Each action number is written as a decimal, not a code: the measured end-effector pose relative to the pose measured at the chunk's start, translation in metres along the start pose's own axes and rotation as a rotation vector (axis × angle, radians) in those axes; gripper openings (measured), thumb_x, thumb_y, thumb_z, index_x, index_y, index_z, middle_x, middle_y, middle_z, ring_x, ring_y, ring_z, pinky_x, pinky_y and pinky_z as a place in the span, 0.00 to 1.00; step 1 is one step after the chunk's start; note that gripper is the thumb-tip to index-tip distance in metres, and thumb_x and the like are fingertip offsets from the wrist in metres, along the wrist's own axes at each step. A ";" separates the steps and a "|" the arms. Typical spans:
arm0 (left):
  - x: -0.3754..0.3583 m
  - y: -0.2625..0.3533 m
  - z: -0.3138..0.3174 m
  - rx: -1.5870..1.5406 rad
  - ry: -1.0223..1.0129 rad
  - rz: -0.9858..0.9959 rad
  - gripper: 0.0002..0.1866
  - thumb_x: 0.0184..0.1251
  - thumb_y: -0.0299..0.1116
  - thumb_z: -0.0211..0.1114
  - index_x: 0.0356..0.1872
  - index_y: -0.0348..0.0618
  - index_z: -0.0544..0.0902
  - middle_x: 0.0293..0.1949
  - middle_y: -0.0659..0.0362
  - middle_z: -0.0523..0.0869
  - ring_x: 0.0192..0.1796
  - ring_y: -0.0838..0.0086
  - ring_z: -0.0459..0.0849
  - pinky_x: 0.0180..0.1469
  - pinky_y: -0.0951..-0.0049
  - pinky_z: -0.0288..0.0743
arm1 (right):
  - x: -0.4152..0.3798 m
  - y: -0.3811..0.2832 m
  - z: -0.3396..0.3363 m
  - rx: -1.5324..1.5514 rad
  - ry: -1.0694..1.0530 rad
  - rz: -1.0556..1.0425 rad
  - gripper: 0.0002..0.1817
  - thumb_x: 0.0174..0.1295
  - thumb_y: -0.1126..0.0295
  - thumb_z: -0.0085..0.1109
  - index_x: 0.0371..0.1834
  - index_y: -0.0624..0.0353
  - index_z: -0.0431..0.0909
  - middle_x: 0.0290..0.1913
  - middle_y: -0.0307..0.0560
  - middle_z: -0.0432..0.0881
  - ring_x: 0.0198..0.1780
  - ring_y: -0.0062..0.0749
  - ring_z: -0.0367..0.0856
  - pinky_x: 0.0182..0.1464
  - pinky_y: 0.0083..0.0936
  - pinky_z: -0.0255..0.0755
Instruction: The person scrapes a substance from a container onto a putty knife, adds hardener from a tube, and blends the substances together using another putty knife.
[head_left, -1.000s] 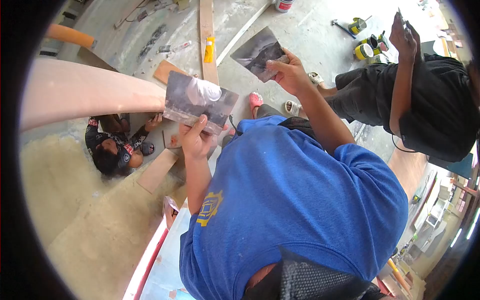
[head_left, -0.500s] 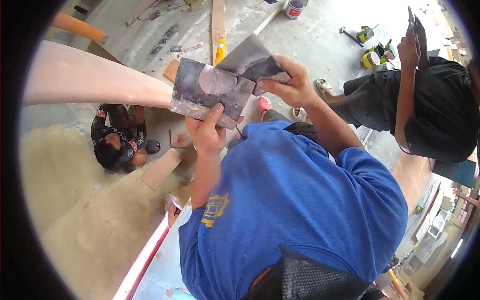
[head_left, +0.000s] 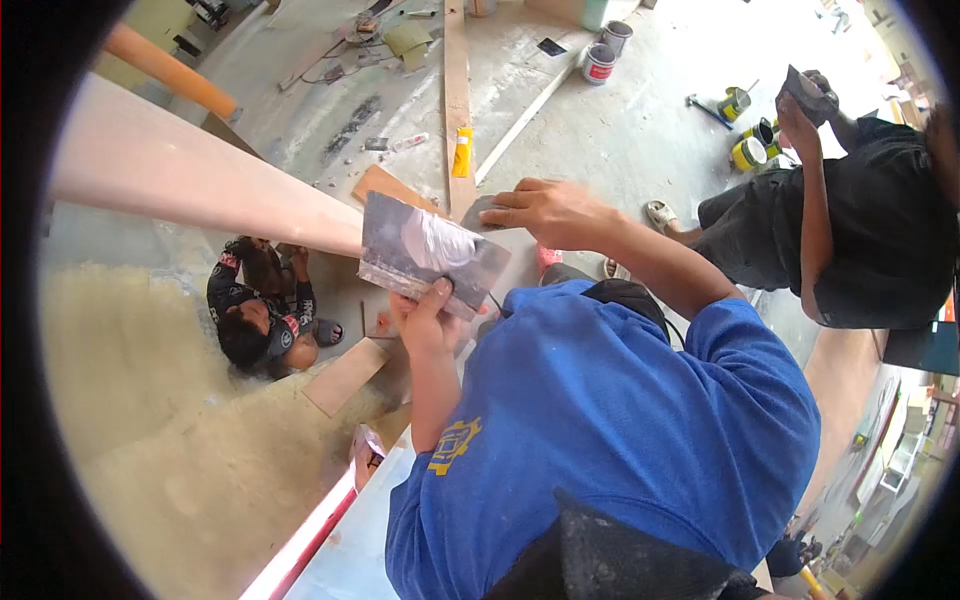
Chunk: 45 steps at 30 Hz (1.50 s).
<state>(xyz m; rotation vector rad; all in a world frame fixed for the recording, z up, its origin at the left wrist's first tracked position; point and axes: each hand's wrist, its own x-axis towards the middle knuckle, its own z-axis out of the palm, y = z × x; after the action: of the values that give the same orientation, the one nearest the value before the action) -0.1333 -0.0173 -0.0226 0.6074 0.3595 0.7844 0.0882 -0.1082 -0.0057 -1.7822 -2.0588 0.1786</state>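
My left hand (head_left: 430, 315) grips the lower edge of a flat dark plate (head_left: 385, 235), its thumb pressed on top. A ridged mound of whitish paste (head_left: 440, 243) lies on the plate's upper face. To the right, my right hand (head_left: 557, 212) is turned palm down with its fingers bent round a grey scraper (head_left: 490, 211), of which only a small part shows. The scraper is close to the plate's upper right corner; whether they touch cannot be told.
A pale column (head_left: 200, 170) extends to the plate's left. One person (head_left: 260, 310) crouches at lower left; another (head_left: 850, 220) stands at right, holding a blade (head_left: 808, 95). Boards (head_left: 345, 377), a yellow packet (head_left: 462, 152), a hammer (head_left: 708, 110) and cans (head_left: 600, 63) are on the floor.
The scraper in my right hand has turned and come off the plate, where it overlapped the corner. The paste, smooth before, is now ridged. The view has shifted, and the standing person's hands are lower.
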 end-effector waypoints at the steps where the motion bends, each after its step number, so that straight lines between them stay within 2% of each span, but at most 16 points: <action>1: -0.002 0.004 -0.001 -0.006 -0.039 0.042 0.26 0.53 0.13 0.57 0.56 0.33 0.65 0.45 0.42 0.79 0.40 0.54 0.84 0.27 0.51 0.86 | -0.003 0.021 0.033 0.035 -0.047 0.086 0.26 0.50 0.77 0.54 0.57 0.55 0.75 0.45 0.51 0.81 0.43 0.40 0.79 0.43 0.29 0.75; 4: -0.006 0.018 -0.008 0.002 -0.092 0.081 0.29 0.52 0.14 0.59 0.58 0.34 0.63 0.47 0.43 0.77 0.41 0.52 0.83 0.26 0.49 0.86 | -0.005 0.049 0.059 0.404 -0.038 0.609 0.21 0.55 0.75 0.56 0.55 0.58 0.75 0.35 0.50 0.83 0.31 0.33 0.79 0.34 0.26 0.75; 6: -0.010 0.028 -0.022 0.058 -0.043 0.085 0.30 0.53 0.16 0.59 0.59 0.35 0.63 0.49 0.43 0.76 0.41 0.50 0.83 0.26 0.50 0.85 | -0.021 0.102 0.075 0.684 0.228 0.781 0.20 0.56 0.74 0.60 0.54 0.63 0.75 0.32 0.46 0.82 0.26 0.27 0.77 0.30 0.22 0.73; 9: -0.020 0.042 -0.058 0.089 0.015 0.111 0.31 0.54 0.18 0.60 0.61 0.38 0.62 0.51 0.44 0.75 0.43 0.49 0.81 0.25 0.53 0.84 | -0.040 0.156 0.014 1.204 0.889 0.741 0.04 0.56 0.75 0.60 0.32 0.60 0.74 0.29 0.44 0.79 0.30 0.29 0.80 0.35 0.30 0.77; 12: -0.027 0.060 -0.083 0.158 0.097 0.166 0.30 0.55 0.19 0.60 0.61 0.39 0.62 0.53 0.45 0.75 0.44 0.48 0.81 0.28 0.54 0.84 | -0.048 0.194 -0.057 1.404 1.459 0.733 0.04 0.61 0.72 0.55 0.34 0.61 0.73 0.34 0.47 0.80 0.38 0.34 0.81 0.43 0.35 0.77; 15: -0.034 0.050 -0.084 0.205 0.233 0.149 0.29 0.56 0.19 0.59 0.61 0.39 0.63 0.54 0.46 0.74 0.45 0.48 0.80 0.31 0.55 0.84 | -0.080 0.248 -0.046 1.405 1.411 0.728 0.04 0.61 0.71 0.56 0.31 0.60 0.74 0.34 0.46 0.80 0.39 0.34 0.81 0.44 0.35 0.77; 17: -0.023 0.036 -0.077 0.205 0.208 0.176 0.28 0.57 0.18 0.57 0.61 0.39 0.65 0.54 0.46 0.74 0.48 0.49 0.79 0.32 0.55 0.84 | -0.094 0.254 -0.010 1.421 1.340 0.692 0.03 0.59 0.72 0.57 0.31 0.59 0.74 0.31 0.43 0.78 0.30 0.30 0.77 0.36 0.28 0.75; 19: -0.010 0.012 -0.066 0.151 0.245 0.182 0.29 0.54 0.16 0.56 0.61 0.42 0.65 0.54 0.47 0.74 0.48 0.50 0.79 0.30 0.53 0.83 | -0.100 0.242 0.026 1.396 1.326 0.888 0.07 0.55 0.71 0.61 0.31 0.59 0.73 0.30 0.42 0.76 0.31 0.29 0.76 0.35 0.26 0.73; 23: 0.035 -0.026 -0.042 0.052 0.176 0.030 0.30 0.51 0.15 0.57 0.58 0.47 0.69 0.53 0.48 0.75 0.47 0.52 0.79 0.28 0.50 0.83 | -0.122 0.241 0.106 1.405 0.975 1.260 0.14 0.50 0.74 0.63 0.38 0.59 0.70 0.38 0.51 0.79 0.36 0.39 0.81 0.39 0.44 0.75; 26: 0.086 -0.059 -0.005 -0.011 0.081 -0.069 0.28 0.50 0.16 0.57 0.57 0.43 0.69 0.52 0.48 0.75 0.45 0.52 0.80 0.29 0.49 0.85 | -0.117 0.247 0.100 1.205 0.698 1.343 0.26 0.50 0.75 0.65 0.53 0.66 0.68 0.36 0.52 0.79 0.37 0.40 0.82 0.32 0.38 0.81; 31: 0.138 -0.087 0.037 0.015 -0.151 -0.243 0.30 0.50 0.21 0.60 0.59 0.42 0.66 0.52 0.46 0.75 0.44 0.53 0.82 0.29 0.55 0.86 | -0.130 0.255 0.057 0.908 0.431 1.211 0.27 0.49 0.72 0.65 0.54 0.66 0.71 0.37 0.48 0.81 0.35 0.33 0.80 0.32 0.31 0.76; 36: 0.166 -0.102 0.018 0.148 0.102 -0.477 0.29 0.47 0.20 0.58 0.57 0.35 0.67 0.46 0.45 0.78 0.36 0.52 0.83 0.23 0.52 0.85 | -0.144 0.235 0.063 1.238 0.643 1.380 0.27 0.44 0.71 0.71 0.51 0.59 0.75 0.35 0.44 0.80 0.36 0.30 0.78 0.35 0.28 0.72; 38: 0.187 -0.107 0.042 -0.022 -0.207 -0.419 0.30 0.49 0.24 0.58 0.58 0.36 0.66 0.47 0.44 0.77 0.36 0.55 0.82 0.20 0.61 0.83 | -0.135 0.224 0.060 1.314 0.779 1.361 0.28 0.46 0.74 0.71 0.53 0.62 0.73 0.35 0.44 0.79 0.31 0.28 0.78 0.28 0.26 0.71; 40: 0.208 -0.109 0.018 -0.023 -0.263 -0.411 0.29 0.50 0.24 0.59 0.59 0.35 0.66 0.47 0.44 0.77 0.38 0.57 0.82 0.21 0.63 0.83 | -0.120 0.199 0.053 1.457 1.013 1.419 0.28 0.44 0.77 0.70 0.52 0.59 0.73 0.36 0.44 0.79 0.37 0.31 0.79 0.36 0.31 0.73; 43: 0.269 -0.106 -0.025 0.353 -0.391 -0.328 0.29 0.51 0.24 0.60 0.59 0.35 0.66 0.47 0.45 0.77 0.38 0.58 0.82 0.23 0.65 0.84 | -0.096 0.210 0.083 1.571 1.146 1.322 0.29 0.45 0.80 0.67 0.54 0.59 0.72 0.38 0.46 0.79 0.39 0.33 0.79 0.39 0.33 0.74; 45: 0.295 -0.092 0.004 0.171 -0.484 -0.544 0.28 0.53 0.25 0.60 0.59 0.38 0.66 0.48 0.47 0.77 0.40 0.62 0.82 0.26 0.67 0.82 | -0.090 0.218 0.097 1.542 1.227 1.305 0.27 0.45 0.80 0.66 0.52 0.59 0.72 0.37 0.47 0.79 0.40 0.33 0.79 0.40 0.35 0.74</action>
<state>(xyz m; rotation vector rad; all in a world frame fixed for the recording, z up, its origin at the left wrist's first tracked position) 0.1145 0.1508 -0.1006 0.7905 0.1310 0.0740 0.2602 -0.1409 -0.1913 -1.1362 0.3959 0.5776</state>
